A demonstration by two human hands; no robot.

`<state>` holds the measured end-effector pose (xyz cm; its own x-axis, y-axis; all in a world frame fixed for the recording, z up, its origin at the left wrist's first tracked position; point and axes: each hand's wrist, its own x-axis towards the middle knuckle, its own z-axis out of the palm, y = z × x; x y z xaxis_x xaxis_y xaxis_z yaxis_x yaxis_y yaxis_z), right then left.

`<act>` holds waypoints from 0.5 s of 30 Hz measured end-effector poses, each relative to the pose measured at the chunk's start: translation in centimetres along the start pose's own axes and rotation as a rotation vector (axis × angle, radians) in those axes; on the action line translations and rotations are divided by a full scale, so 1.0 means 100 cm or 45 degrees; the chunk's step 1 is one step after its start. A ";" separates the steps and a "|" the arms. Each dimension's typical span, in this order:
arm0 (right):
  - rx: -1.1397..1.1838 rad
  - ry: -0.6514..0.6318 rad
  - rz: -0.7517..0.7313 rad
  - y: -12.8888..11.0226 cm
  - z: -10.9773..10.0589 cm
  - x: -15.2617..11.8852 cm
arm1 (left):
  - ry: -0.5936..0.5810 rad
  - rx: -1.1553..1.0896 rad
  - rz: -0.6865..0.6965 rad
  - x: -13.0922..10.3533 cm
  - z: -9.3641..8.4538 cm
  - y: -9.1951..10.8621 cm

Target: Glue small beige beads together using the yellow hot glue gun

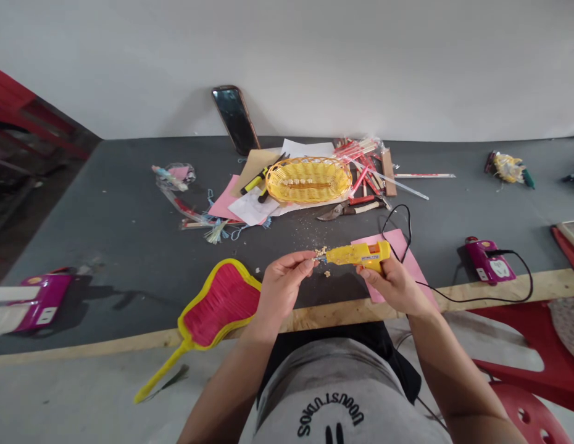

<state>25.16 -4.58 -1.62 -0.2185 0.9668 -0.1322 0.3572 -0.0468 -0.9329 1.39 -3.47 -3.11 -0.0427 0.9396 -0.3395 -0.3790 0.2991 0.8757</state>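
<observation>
My right hand (393,280) is wrapped round the handle of a yellow hot glue gun (356,254), its nozzle pointing left. A black cord runs from its back. At the nozzle, the thumb and fingers of my left hand (287,274) pinch a small pale piece (320,251) with little flower-like bits; its exact kind is too small to tell. One more small pale flower-like bit (327,274) lies on the table just below the nozzle. To the left lies a pink fan-shaped piece with a yellow fuzzy rim (222,302), partly behind my left forearm.
Behind my hands sits a yellow woven basket (310,192) with small pale pieces inside. Around it are pruning shears (347,211), papers and red-white sticks. A phone (235,120) leans on the wall. Purple power sockets (489,261) stand at right and left; a cord crosses the table edge.
</observation>
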 end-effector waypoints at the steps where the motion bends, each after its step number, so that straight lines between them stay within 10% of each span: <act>1: -0.002 0.003 0.002 0.000 0.000 0.000 | -0.001 0.001 -0.002 0.000 0.000 0.000; 15: -0.035 -0.002 0.001 0.004 -0.001 -0.001 | -0.017 0.020 0.011 0.000 -0.001 -0.003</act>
<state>25.38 -4.65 -1.93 -0.2195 0.9664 -0.1337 0.3820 -0.0409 -0.9233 1.43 -3.60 -3.40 -0.0338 0.9444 -0.3271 -0.3644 0.2931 0.8839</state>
